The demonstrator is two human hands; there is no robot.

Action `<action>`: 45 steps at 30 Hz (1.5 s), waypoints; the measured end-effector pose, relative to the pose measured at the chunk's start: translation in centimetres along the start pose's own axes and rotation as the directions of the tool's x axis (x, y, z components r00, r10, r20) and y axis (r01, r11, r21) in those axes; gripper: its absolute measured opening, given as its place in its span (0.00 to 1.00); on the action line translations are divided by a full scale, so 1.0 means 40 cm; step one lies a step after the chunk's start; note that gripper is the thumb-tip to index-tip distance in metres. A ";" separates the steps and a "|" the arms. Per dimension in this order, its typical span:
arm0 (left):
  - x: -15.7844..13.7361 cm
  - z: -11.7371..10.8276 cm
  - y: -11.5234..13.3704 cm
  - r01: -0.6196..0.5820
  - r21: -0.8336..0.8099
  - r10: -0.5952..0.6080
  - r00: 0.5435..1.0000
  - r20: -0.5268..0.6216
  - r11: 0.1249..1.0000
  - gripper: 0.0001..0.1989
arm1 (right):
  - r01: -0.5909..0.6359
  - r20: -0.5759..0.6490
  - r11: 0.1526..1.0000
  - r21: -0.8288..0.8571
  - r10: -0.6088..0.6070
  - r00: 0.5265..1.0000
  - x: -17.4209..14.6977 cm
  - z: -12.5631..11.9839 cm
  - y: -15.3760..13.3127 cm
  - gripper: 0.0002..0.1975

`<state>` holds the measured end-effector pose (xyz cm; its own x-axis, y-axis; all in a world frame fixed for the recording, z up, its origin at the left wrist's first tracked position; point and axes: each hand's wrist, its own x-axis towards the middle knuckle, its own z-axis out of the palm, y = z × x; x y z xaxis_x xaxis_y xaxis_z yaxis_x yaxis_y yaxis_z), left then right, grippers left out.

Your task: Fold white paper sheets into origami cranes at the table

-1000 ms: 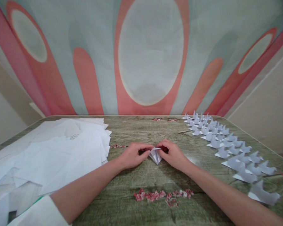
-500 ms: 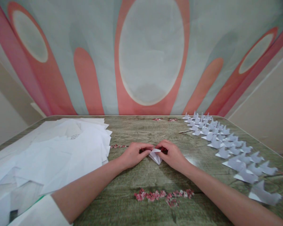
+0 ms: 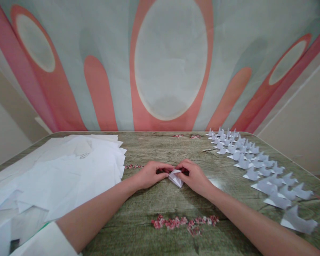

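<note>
A small folded piece of white paper [image 3: 176,180] sits between my hands over the middle of the table. My left hand [image 3: 154,174] pinches its left upper corner with thumb and fingers. From the other side my right hand [image 3: 192,175] grips it, the thumb laid across the upper flap. Creases fan down to a point at the lower end of the paper. Its far edge is hidden behind my fingers.
Loose sheets of white paper [image 3: 69,177] spread in an overlapping pile on the left. Several folded paper birds [image 3: 244,161] stand in rows along the right side, the nearest paper bird [image 3: 298,220] closest to me. The wood-patterned table [image 3: 138,227] bears printed pink flowers and meets a painted wall behind.
My right thumb has shifted onto the paper's upper flap. Both hands stay in nearly the same place, and the paper remains between them.
</note>
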<state>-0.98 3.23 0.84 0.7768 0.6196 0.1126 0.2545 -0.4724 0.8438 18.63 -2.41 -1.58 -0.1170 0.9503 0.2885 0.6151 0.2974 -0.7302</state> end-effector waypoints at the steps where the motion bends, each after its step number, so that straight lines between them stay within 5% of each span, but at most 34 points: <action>1: 0.000 0.000 -0.001 0.003 0.000 -0.003 1.000 -0.002 1.000 0.14 | 0.000 0.001 1.000 0.000 0.000 1.000 0.000 0.000 0.001 0.05; 15: 0.003 0.014 -0.010 0.039 0.092 -0.026 0.991 -0.132 0.995 0.05 | -0.010 0.002 1.000 -0.013 0.010 1.000 0.002 -0.001 -0.006 0.04; 45: -0.001 0.004 0.009 -0.070 0.217 0.071 0.997 0.004 0.974 0.09 | 0.018 0.009 0.999 -0.051 -0.018 1.000 0.001 -0.006 -0.019 0.06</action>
<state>-0.83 2.94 1.06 0.7949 0.5824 0.1700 0.3188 -0.6393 0.6998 18.36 -2.61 -0.86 -0.1345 0.9457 0.2960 0.6518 0.3095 -0.6924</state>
